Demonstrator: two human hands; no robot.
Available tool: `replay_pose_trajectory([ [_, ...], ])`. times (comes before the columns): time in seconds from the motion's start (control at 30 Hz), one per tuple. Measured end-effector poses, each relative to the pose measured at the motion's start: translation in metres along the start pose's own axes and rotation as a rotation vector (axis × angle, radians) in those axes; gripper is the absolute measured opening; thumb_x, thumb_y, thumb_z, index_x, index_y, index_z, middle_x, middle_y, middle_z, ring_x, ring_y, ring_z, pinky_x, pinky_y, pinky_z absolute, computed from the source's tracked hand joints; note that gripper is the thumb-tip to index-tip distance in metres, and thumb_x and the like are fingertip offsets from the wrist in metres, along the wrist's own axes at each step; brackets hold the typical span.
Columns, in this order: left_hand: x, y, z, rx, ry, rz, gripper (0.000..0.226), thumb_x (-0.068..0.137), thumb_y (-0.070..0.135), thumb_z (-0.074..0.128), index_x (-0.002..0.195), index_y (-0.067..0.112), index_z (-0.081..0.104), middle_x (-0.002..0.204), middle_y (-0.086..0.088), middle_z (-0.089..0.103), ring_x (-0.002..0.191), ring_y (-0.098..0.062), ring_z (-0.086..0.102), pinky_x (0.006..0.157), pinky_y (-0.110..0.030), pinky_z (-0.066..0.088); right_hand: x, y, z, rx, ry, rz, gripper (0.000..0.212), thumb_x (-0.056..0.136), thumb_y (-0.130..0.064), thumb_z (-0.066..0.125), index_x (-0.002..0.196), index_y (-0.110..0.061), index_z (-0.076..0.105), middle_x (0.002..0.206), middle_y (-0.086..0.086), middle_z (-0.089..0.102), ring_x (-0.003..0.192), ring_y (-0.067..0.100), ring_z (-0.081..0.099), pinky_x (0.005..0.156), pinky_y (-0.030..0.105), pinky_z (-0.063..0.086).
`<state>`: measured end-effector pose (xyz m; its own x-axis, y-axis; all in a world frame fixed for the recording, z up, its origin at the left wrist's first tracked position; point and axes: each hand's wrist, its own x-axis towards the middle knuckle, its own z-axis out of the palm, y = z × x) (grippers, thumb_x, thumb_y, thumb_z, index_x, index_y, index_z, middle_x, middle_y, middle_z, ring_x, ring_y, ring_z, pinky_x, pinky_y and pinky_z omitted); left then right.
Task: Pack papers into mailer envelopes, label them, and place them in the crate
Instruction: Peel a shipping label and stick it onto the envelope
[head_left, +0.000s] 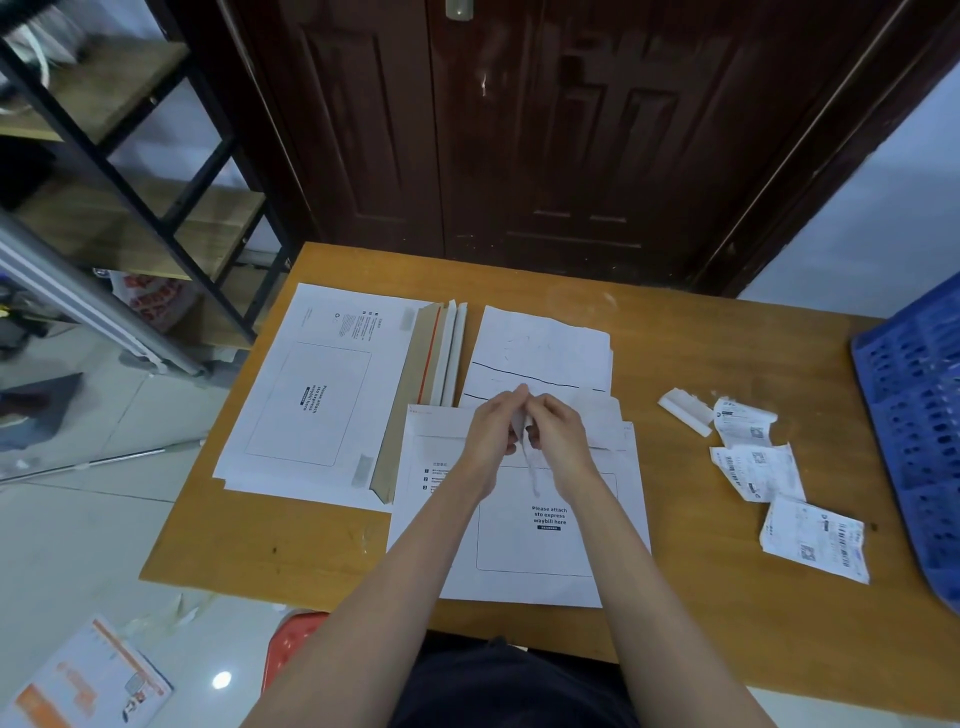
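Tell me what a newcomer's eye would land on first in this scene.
First, the two hands, left hand and right hand, meeting at the middle of the wooden table, pinching a thin white paper strip above a white mailer envelope. Next, the crumpled shipping labels scattered to the right, with the blue crate at the table's right edge. A stack of mailer envelopes lies to the left.

Dark reddish-brown panelled wooden door (561, 130) straight behind table, glossy, catching faint glare. Pale bluish wall (883, 218) to right of door frame. Wooden table (701, 597), orange-brown top, pushed near door. Black metal shelving rack (156, 171) with wood-tone boards at left. Floor (78, 545) of pale glossy tiles, bright lamp reflection (222, 679) low left. Red plastic stool (291, 649) partly under table edge.
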<state>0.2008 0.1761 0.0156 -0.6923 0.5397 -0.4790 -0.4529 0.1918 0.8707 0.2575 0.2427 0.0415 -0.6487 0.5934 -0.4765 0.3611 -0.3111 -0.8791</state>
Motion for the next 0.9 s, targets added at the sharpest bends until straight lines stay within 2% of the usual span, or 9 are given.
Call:
replay_pose_trajectory([
  [0.13,0.001,-0.002,-0.001,-0.092,-0.110,-0.005,0.041,0.098,0.032,0.048,0.061,0.013,0.046,0.057,0.001,0.047,0.058,-0.013,0.045,0.063,-0.027,0.037,0.003,0.006,-0.005,0.120,-0.062,0.070,0.030,0.096,-0.023,0.051,0.069,-0.013,0.044,0.055,-0.003,0.039,0.047,0.007,0.038,0.055,0.020,0.035],
  [0.23,0.004,-0.006,-0.008,-0.173,-0.184,-0.020,0.030,0.096,0.033,0.050,0.085,0.006,0.056,0.070,-0.008,0.052,0.067,-0.020,0.044,0.070,-0.032,0.037,0.004,0.009,-0.010,0.283,-0.152,0.099,0.022,0.099,-0.023,0.048,0.080,-0.011,0.051,0.052,-0.004,0.048,0.046,0.007,0.038,0.063,0.023,0.038],
  [0.33,0.003,-0.009,-0.011,-0.289,-0.171,-0.059,0.031,0.098,0.031,0.048,0.101,0.002,0.057,0.073,-0.011,0.049,0.067,-0.020,0.041,0.073,-0.031,0.037,0.006,0.013,-0.013,0.456,-0.200,0.127,0.022,0.099,-0.021,0.048,0.083,-0.007,0.056,0.055,0.001,0.047,0.044,0.009,0.041,0.064,0.024,0.040],
  [0.43,0.003,-0.012,-0.010,-0.380,-0.143,-0.101,0.031,0.098,0.031,0.047,0.105,0.001,0.054,0.073,-0.010,0.046,0.065,-0.018,0.040,0.070,-0.028,0.037,0.007,0.017,-0.012,0.571,-0.195,0.127,0.019,0.098,-0.020,0.047,0.086,-0.008,0.056,0.057,0.004,0.033,0.044,0.013,0.039,0.062,0.027,0.041],
  [0.5,0.002,-0.013,-0.010,-0.370,-0.147,-0.106,0.031,0.099,0.030,0.047,0.102,0.000,0.056,0.074,-0.012,0.049,0.065,-0.020,0.042,0.069,-0.028,0.038,0.008,0.019,-0.012,0.592,-0.152,0.147,0.027,0.098,-0.023,0.044,0.078,-0.009,0.053,0.055,0.006,0.034,0.042,0.015,0.039,0.061,0.029,0.039],
  [0.57,0.002,-0.013,-0.010,-0.304,-0.154,-0.115,0.032,0.099,0.028,0.044,0.097,0.000,0.059,0.076,-0.013,0.054,0.065,-0.021,0.045,0.069,-0.028,0.041,0.010,0.018,-0.013,0.502,-0.093,0.210,0.042,0.098,-0.039,0.040,0.071,-0.010,0.051,0.057,0.008,0.040,0.042,0.016,0.035,0.056,0.029,0.035],
  [0.63,0.000,-0.013,-0.008,-0.255,-0.156,-0.129,0.032,0.099,0.027,0.043,0.096,0.001,0.062,0.078,-0.012,0.060,0.069,-0.021,0.049,0.071,-0.029,0.042,0.012,0.016,-0.011,0.253,-0.032,0.252,0.051,0.095,-0.053,0.041,0.069,-0.011,0.052,0.059,0.006,0.048,0.046,0.016,0.037,0.054,0.026,0.034],
  [0.77,-0.001,-0.012,-0.004,-0.272,-0.113,-0.153,0.026,0.099,0.027,0.044,0.089,0.006,0.055,0.071,-0.008,0.045,0.061,-0.016,0.041,0.062,-0.028,0.034,0.013,0.019,-0.001,-0.151,0.140,0.051,0.035,0.096,-0.033,0.048,0.068,-0.013,0.049,0.066,-0.001,0.051,0.065,0.017,0.048,0.058,0.026,0.036],
  [0.9,-0.001,-0.001,-0.004,-0.112,-0.105,-0.202,0.047,0.094,0.054,0.042,0.073,0.013,0.046,0.062,-0.006,0.039,0.055,-0.015,0.038,0.056,-0.027,0.034,0.012,0.028,0.002,-0.340,0.185,-0.079,0.034,0.097,-0.030,0.045,0.068,-0.012,0.047,0.066,0.000,0.051,0.067,0.017,0.048,0.061,0.029,0.036],
])
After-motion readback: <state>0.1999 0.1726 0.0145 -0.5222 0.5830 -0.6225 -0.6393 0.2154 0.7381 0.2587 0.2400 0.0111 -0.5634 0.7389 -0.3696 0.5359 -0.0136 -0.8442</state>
